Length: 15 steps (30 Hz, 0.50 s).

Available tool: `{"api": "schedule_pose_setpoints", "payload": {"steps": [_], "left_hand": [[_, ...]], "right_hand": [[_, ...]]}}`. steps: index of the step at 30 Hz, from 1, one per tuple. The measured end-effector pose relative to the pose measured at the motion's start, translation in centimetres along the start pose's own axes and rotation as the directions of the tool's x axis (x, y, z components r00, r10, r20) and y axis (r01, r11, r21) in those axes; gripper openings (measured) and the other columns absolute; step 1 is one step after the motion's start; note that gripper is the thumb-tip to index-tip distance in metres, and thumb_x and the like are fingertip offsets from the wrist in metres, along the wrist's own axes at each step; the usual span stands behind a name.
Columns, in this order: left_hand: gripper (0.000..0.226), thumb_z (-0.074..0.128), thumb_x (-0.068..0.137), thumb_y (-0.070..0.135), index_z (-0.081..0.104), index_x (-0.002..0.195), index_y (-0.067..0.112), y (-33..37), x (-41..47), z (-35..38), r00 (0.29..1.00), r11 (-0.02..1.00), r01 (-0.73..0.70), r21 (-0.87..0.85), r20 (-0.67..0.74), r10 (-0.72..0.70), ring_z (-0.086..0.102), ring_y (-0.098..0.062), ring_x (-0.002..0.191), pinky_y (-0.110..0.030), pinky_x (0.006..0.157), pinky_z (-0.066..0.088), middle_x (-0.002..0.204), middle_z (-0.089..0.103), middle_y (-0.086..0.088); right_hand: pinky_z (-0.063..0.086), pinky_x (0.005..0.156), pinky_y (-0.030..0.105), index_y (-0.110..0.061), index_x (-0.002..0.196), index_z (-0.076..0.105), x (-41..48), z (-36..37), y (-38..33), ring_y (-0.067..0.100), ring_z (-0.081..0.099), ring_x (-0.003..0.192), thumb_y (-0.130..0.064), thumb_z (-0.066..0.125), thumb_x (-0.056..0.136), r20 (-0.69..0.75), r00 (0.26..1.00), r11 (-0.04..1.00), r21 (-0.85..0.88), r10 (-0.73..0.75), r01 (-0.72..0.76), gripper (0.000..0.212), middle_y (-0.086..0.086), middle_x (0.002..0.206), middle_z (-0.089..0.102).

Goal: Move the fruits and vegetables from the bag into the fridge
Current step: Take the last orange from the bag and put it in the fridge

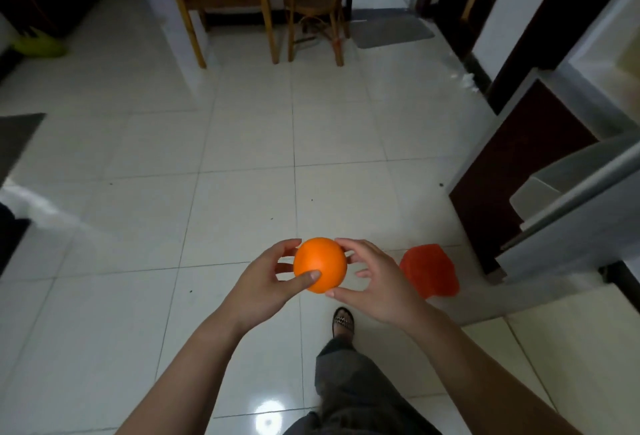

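While both arms reach out over the tiled floor (242, 157), the orange (320, 264) is held between the hands, near and centre. The left hand (266, 282) grips it, thumb pressed on its front, fingers curled behind. The right hand (374, 282) curls its fingers and thumb round the orange's right side. A red bag (429, 270) lies on the floor just right of them, with the open fridge door (561, 212) further right.

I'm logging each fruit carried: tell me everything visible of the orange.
The orange is round, smooth-skinned and evenly bright orange; no stem or blemish shows. It is held in the air above the white tiled floor, the left hand gripping one side with its thumb across the front, the right hand cupping the other.
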<state>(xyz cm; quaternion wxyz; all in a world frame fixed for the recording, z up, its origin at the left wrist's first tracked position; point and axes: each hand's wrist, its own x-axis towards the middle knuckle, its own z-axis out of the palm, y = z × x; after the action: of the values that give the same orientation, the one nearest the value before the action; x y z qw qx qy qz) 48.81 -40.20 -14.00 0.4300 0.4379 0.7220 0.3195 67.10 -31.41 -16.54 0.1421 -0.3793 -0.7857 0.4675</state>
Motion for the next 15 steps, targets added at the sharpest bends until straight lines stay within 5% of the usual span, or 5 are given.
{"api": "schedule_pose_setpoints", "payload": {"steps": [6,15], "left_hand": [[0.057,0.062,0.078,0.051,0.033,0.127,0.051,2.7,10.1,-1.6,0.991,0.999,-0.039,0.036,0.126,0.034,0.054,-0.009,0.102,-0.020,0.078,0.048,0.127,0.043,0.015],[0.053,0.065,0.080,0.045,0.038,0.126,0.046,12.5,27.6,-1.8,0.961,0.977,-0.172,0.127,0.239,0.138,0.056,-0.004,0.095,-0.014,0.072,0.044,0.123,0.047,0.013]], "right_hand": [[0.041,0.085,0.011,-0.037,0.130,0.040,8.2,-3.7,1.9,-0.001,0.047,0.113,-0.038,0.080,0.068,-0.051,0.998,0.999,0.029,0.032,-0.031,0.074,-0.022,0.127,0.042],[0.044,0.083,0.014,-0.029,0.132,0.042,20.0,-14.6,4.7,0.002,0.049,0.111,-0.036,0.079,0.070,-0.218,0.972,0.996,0.045,0.084,-0.076,0.073,-0.012,0.132,0.046]]}}
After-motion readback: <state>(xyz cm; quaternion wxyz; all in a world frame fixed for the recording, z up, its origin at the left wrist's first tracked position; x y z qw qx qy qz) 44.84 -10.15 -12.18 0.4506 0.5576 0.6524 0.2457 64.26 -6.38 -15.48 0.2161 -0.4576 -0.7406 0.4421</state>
